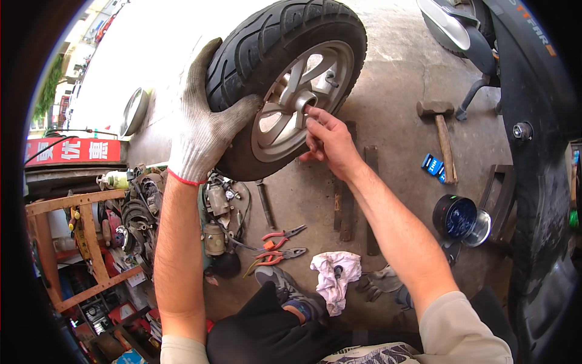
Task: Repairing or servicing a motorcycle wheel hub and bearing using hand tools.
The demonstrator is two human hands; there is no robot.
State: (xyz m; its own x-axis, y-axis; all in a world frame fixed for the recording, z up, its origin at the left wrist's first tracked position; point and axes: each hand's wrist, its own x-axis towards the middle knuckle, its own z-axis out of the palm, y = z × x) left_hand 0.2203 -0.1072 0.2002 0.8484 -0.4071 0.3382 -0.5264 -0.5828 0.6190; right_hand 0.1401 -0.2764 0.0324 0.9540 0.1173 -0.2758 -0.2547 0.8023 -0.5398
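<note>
My left hand [203,124], in a knit glove with a red cuff, grips the black tyre [288,21] of a wheel held tilted up in front of me, with its silver spoked rim [285,127]. My bare right hand [324,136] is at the rim's centre hub [305,100], index fingertip in the bore and thumb close beside it, the other fingers curled. Whatever those fingertips may hold is hidden. Below lie dark metal bars [371,188], two pliers [279,256], a rod [265,203] and a pinkish rag [327,285] with a small dark part on it.
A sledgehammer [434,109], blue packets [433,165], a grease tub [445,215] and gloves [382,280] lie right. A dark scooter body [527,182] stands at the right edge. Greasy parts [215,242] and a cluttered wooden-framed rack [97,236] are left. My shoe [285,285] is below.
</note>
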